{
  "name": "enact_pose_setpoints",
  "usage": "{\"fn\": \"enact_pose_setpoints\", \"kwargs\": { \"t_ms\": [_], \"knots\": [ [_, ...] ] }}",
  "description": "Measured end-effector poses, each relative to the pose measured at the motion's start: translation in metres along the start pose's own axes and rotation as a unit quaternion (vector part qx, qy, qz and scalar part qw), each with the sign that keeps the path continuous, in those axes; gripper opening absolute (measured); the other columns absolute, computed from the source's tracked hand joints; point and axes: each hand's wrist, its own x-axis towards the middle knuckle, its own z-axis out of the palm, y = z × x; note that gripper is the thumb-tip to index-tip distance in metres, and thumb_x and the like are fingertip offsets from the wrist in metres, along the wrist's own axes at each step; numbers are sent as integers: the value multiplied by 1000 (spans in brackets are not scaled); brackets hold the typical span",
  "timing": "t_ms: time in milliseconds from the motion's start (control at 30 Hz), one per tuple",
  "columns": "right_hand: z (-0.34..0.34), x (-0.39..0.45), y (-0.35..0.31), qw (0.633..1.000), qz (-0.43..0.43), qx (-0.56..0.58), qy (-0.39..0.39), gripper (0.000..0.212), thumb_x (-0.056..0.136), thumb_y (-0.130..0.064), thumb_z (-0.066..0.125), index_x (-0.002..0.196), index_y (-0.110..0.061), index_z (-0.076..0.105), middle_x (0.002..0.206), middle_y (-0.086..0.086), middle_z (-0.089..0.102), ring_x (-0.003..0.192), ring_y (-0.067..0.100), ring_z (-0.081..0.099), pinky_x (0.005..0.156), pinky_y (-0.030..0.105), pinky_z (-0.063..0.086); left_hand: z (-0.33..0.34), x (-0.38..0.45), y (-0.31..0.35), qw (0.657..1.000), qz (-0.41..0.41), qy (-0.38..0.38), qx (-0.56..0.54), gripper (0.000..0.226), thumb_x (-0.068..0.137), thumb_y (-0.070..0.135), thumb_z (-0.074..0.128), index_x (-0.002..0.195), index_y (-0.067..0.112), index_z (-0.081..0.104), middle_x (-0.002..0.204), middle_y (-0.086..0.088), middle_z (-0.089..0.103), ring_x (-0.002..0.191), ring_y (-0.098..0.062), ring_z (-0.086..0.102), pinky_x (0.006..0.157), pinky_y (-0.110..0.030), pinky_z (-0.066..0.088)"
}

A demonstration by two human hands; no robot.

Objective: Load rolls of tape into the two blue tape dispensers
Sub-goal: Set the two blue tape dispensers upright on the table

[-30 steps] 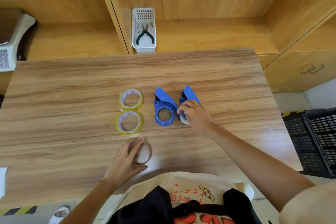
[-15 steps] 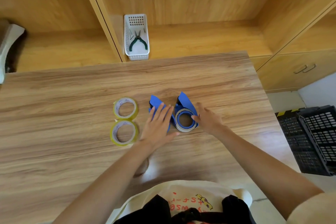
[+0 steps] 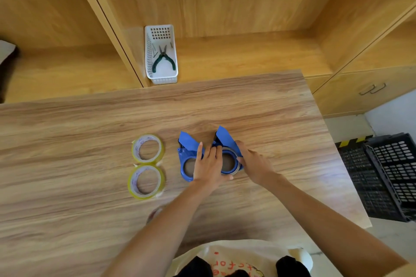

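Two blue tape dispensers lie side by side on the wooden table (image 3: 281, 119). The left dispenser (image 3: 186, 159) has a bare hub. The right dispenser (image 3: 226, 141) carries a pale roll of tape (image 3: 234, 170) around its hub. My left hand (image 3: 209, 165) lies between the two dispensers, its fingers on the right dispenser's left edge and its thumb at the near rim of the roll. My right hand (image 3: 253, 162) grips that dispenser's right side. Two yellow tape rolls (image 3: 147, 138) (image 3: 135, 183) lie flat to the left. Another roll (image 3: 155, 212) peeks out from under my left forearm.
A white basket (image 3: 149, 51) with green-handled pliers (image 3: 163, 60) stands on the shelf behind the table. Black crates (image 3: 382, 175) sit on the floor past the table's right edge. Wooden cabinets rise at the back and right.
My left hand left the roll near the table's front edge, reached over the left dispenser, and now rests against the right one. My right hand stays on the right dispenser.
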Motion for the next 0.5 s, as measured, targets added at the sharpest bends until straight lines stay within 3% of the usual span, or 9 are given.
{"fn": "enact_pose_setpoints", "kwargs": {
  "t_ms": [300, 500],
  "knots": [
    [-10, 1, 14, 1000, 17, -19, 10, 49, 103, -28, 35, 146, -39, 14, 105, 6, 65, 87, 33, 63, 68, 38, 44, -5, -4, -13, 999, 35, -6, -10, 103, 75, 67, 64, 151, 11, 23, 147, -3, 44, 133, -22, 42, 121, -51, 2],
    [-15, -3, 9, 999, 25, -30, 20, 49, 103, -25, 35, 147, -35, 15, 88, 2, 56, 71, 26, 51, 64, 36, 40, -9, -3, -9, 999, 26, -17, -33, 104, 74, 64, 67, 152, 14, 20, 148, -2, 41, 128, -29, 46, 119, -58, 4]
  ]
}}
